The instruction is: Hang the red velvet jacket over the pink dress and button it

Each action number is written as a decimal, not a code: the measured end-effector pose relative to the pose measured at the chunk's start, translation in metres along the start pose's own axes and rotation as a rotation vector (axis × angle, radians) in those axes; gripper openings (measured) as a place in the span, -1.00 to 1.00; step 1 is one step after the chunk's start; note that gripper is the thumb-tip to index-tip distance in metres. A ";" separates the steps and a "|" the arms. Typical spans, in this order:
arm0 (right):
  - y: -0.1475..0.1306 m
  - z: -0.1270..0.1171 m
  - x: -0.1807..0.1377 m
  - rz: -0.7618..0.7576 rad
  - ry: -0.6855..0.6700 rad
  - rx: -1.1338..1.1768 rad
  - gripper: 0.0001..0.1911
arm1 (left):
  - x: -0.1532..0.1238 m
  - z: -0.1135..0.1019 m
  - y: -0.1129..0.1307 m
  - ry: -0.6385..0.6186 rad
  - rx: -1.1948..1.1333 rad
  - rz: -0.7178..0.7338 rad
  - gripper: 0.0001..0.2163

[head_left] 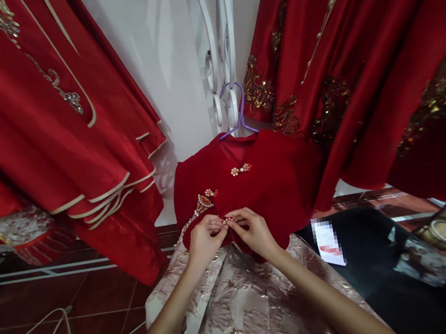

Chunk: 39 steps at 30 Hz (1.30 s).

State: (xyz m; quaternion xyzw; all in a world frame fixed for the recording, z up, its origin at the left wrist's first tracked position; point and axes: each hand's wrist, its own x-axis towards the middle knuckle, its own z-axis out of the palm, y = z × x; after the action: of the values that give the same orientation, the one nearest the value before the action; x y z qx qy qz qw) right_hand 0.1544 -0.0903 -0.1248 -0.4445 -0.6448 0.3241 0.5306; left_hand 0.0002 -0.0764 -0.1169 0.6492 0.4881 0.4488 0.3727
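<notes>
A short red velvet jacket [276, 181] hangs on a purple hanger [242, 121]. Both my hands meet at its lower front edge. The thumb and fingers of my left hand [206, 238] pinch one side of a small beaded frog fastener [227, 220]. From the other side, my right hand [254, 231] grips the same fastener, its fingertips touching those of the left. Whether its two halves are joined is hidden by my fingers. Higher up, a flower-shaped beaded fastener [241, 170] spans the neck opening. To the left sits a jewelled ornament [202, 203] with bead strands.
Pale brocade fabric [235, 323] spreads below the jacket. Red embroidered garments hang at left [73, 128] and right [343, 69]. A white scrolled metal stand [208, 34] rises behind. A white cable [68, 327] loops on the tiled floor; a lit phone [329, 243] lies at right.
</notes>
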 end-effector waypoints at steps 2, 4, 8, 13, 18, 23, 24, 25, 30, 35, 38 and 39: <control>-0.001 0.001 0.000 -0.020 0.016 -0.044 -0.81 | 0.002 0.000 -0.003 -0.002 -0.056 -0.016 -0.82; -0.001 0.002 -0.001 -0.033 0.035 -0.083 -0.80 | 0.002 -0.001 -0.006 0.007 -0.071 -0.013 -0.83; -0.002 0.004 -0.001 -0.052 0.050 -0.128 -0.81 | 0.003 -0.004 -0.007 0.002 -0.029 0.010 -0.85; -0.005 0.004 0.000 -0.075 0.039 -0.158 -0.80 | 0.000 -0.010 0.004 -0.018 0.082 0.049 -0.88; -0.009 0.002 0.003 -0.047 0.012 -0.154 -0.81 | 0.001 -0.014 0.009 -0.084 0.168 0.086 -0.92; -0.014 -0.012 -0.006 -0.025 -0.039 -0.078 -0.77 | 0.007 -0.026 0.012 -0.080 0.271 0.091 -0.80; -0.014 -0.016 -0.010 -0.010 -0.027 -0.081 -0.76 | 0.007 -0.029 0.014 -0.068 0.301 0.095 -0.78; -0.015 -0.020 -0.013 0.006 -0.013 -0.090 -0.77 | 0.008 -0.032 0.017 -0.060 0.325 0.097 -0.77; -0.019 -0.029 -0.020 0.038 -0.038 -0.110 -0.80 | 0.005 -0.038 0.028 -0.060 0.383 0.108 -0.86; -0.020 -0.020 -0.020 0.110 -0.086 -0.020 -0.77 | 0.002 -0.032 0.025 -0.128 0.425 0.135 -0.87; -0.017 -0.015 -0.021 0.150 -0.101 0.030 -0.71 | 0.003 -0.031 0.021 -0.163 0.439 0.136 -0.91; -0.017 -0.014 -0.021 0.158 -0.102 0.042 -0.70 | 0.003 -0.030 0.020 -0.168 0.437 0.133 -0.90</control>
State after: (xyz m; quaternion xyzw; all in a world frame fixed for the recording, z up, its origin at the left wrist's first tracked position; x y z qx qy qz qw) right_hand 0.1653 -0.1167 -0.1151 -0.4659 -0.6269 0.4006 0.4791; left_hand -0.0222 -0.0768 -0.0878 0.7803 0.4969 0.3004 0.2324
